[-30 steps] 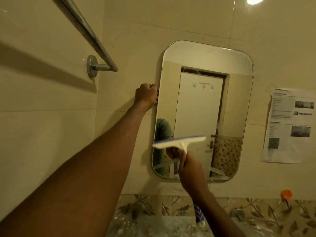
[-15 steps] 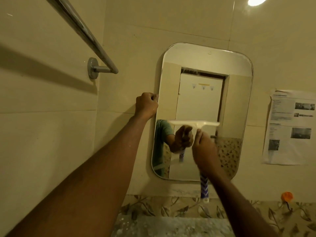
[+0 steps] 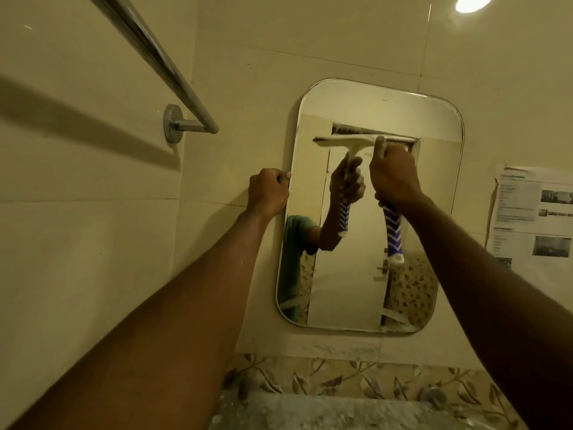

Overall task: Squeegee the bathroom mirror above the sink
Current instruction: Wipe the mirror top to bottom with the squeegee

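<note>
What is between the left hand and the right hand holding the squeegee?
Head view: only bare mirror, reflecting the right hand and squeegee; the left hand grips the mirror's left edge.

Dim yellow cast; light spot (image 3: 473,3) glares top rt; towel bar (image 3: 145,41) shadow on lt wall (image 3: 77,243); edges bent.

A tiled bathroom: glossy cream wall tiles (image 3: 93,274) cover both walls, and a round-cornered mirror (image 3: 372,100) is fixed behind the right grip (image 3: 392,178) on the squeegee (image 3: 350,141). A chrome towel rail (image 3: 173,79) crosses the side wall up and left of the grip. A band of leaf-patterned tiles (image 3: 341,383) runs below it, and a printed notice (image 3: 533,218) is stuck to the wall at its right.
</note>
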